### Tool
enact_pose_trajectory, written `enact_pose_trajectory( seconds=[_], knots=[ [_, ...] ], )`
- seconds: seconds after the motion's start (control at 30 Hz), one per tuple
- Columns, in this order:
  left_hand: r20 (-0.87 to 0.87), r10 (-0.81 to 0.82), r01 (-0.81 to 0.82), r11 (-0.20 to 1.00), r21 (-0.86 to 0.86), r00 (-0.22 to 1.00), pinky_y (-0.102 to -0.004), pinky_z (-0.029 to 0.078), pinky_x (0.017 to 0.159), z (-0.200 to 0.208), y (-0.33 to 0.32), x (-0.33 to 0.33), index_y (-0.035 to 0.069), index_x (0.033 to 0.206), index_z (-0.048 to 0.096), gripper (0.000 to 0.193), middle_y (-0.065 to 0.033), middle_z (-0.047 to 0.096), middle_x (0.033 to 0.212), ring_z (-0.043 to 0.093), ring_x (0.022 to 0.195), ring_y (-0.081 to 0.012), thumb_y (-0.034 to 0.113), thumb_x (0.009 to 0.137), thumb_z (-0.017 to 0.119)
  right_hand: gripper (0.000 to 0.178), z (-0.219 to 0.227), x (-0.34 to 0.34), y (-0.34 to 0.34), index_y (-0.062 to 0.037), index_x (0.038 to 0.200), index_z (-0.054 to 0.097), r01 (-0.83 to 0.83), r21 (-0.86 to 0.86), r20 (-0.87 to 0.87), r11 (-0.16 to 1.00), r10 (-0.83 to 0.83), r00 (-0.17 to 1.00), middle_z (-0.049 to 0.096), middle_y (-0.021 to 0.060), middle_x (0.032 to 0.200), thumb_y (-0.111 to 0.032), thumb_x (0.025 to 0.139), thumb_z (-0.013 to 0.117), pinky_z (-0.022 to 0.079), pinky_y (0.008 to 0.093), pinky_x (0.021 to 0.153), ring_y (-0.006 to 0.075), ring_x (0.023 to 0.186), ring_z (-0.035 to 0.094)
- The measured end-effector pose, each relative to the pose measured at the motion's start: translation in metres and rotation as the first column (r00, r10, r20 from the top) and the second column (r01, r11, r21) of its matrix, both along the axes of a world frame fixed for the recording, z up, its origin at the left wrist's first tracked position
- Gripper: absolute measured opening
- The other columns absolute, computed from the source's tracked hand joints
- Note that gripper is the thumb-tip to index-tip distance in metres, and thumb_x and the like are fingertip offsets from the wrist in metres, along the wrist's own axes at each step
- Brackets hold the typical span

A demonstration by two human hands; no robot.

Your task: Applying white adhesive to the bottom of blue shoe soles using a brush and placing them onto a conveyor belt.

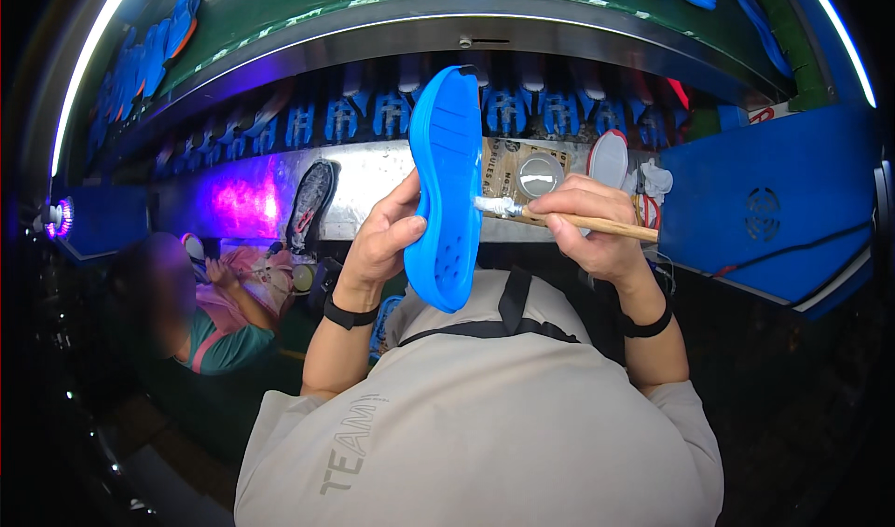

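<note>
A blue shoe sole (449, 191) stands nearly upright in front of me, its hollow side facing me, with grooves at the top and small round holes near the bottom. My left hand (382, 238) grips its left edge, thumb on the near face. In my right hand (595, 224) is a brush (597, 222) with a wooden handle, pinched between thumb and fingers. The white bristles touch the sole's right edge. Beyond the brush, a round dish (541, 174) rests on a piece of cardboard (501, 168) on the metal bench.
A dark shoe sole (312, 201) and a white sole with red rim (609, 159) lie on the bench (368, 177). Behind runs a row of blue holders (392, 115) below a green conveyor (354, 0) carrying blue soles. A blue machine housing (764, 191) stands right; another person (228, 308) works at left.
</note>
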State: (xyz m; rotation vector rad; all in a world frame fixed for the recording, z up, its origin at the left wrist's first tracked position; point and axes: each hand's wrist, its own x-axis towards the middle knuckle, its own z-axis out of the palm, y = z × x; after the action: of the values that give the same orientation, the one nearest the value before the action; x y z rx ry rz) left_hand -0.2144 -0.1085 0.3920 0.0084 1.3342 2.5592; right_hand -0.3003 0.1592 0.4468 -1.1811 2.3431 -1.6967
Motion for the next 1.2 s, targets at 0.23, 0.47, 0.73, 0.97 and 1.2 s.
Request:
enact_pose_trajectory(
  seconds=[0.23, 0.47, 0.73, 0.97, 1.2],
  knots=[
    [-0.016, 0.028, -0.028, 1.000, 0.008, 0.999, -0.0342, 0.043, 0.108, 0.001, -0.004, -0.003, -0.002, 0.157, 0.020, 0.082, -0.0155, 0.049, 0.146, 0.054, 0.128, -0.0213, 0.024, 0.091, 0.061, 0.013, 0.007, 0.007, -0.006, -0.0002, 0.088, 0.073, -0.042, -0.014, -0.012, 0.999, 0.042, 0.999, 0.064, 0.0086, 0.071, 0.000, 0.077, 0.066, 0.046, 0.0320, 0.057, 0.0199, 0.062, 0.058],
    [-0.146, 0.060, -0.075, 0.992, -0.098, 0.988, -0.0346, 0.043, 0.108, 0.027, -0.027, -0.029, -0.003, 0.157, 0.021, 0.079, -0.0151, 0.049, 0.146, 0.055, 0.128, -0.0218, 0.029, 0.094, 0.057, 0.018, 0.012, 0.016, 0.008, 0.0051, 0.092, 0.071, 0.182, -0.220, 0.126, 0.958, -0.157, 0.979, 0.065, 0.0109, 0.076, 0.000, 0.080, 0.060, 0.045, 0.0281, 0.058, 0.0168, 0.065, 0.058],
    [-0.247, 0.435, -0.436, 0.898, 0.056, 0.866, -0.0427, 0.056, 0.094, 0.083, -0.142, -0.215, -0.007, 0.131, 0.054, 0.044, -0.0203, 0.068, 0.116, 0.068, 0.107, -0.0292, 0.028, 0.106, 0.047, 0.022, -0.004, 0.018, 0.009, 0.0057, 0.099, 0.069, 0.250, -0.205, 0.182, 0.946, -0.214, 0.960, 0.063, 0.0092, 0.080, -0.012, 0.090, 0.060, 0.043, 0.0262, 0.065, 0.0139, 0.071, 0.056],
    [-0.615, 0.099, -0.263, -0.842, -0.471, 0.783, -0.0470, 0.053, 0.093, 0.071, -0.303, -0.231, 0.007, 0.121, 0.069, 0.041, -0.0248, 0.070, 0.109, 0.066, 0.106, -0.0412, 0.032, 0.088, 0.066, 0.017, -0.019, 0.035, 0.032, 0.0042, 0.102, 0.069, 0.431, -0.035, 0.310, 0.902, -0.400, 0.862, 0.065, 0.0081, 0.089, -0.006, 0.092, 0.059, 0.046, 0.0243, 0.069, 0.0116, 0.076, 0.059],
    [-0.417, -0.088, -0.246, -0.907, -0.343, 0.905, -0.0514, 0.054, 0.084, 0.072, -0.423, -0.191, 0.001, 0.102, 0.066, 0.021, -0.0227, 0.066, 0.100, 0.065, 0.095, -0.0434, 0.004, 0.084, 0.056, 0.015, -0.063, 0.019, 0.045, 0.0025, 0.102, 0.069, 0.471, 0.196, 0.393, 0.860, -0.509, 0.766, 0.071, 0.0084, 0.092, -0.007, 0.094, 0.061, 0.050, 0.0268, 0.079, 0.0134, 0.084, 0.064]
  ],
)
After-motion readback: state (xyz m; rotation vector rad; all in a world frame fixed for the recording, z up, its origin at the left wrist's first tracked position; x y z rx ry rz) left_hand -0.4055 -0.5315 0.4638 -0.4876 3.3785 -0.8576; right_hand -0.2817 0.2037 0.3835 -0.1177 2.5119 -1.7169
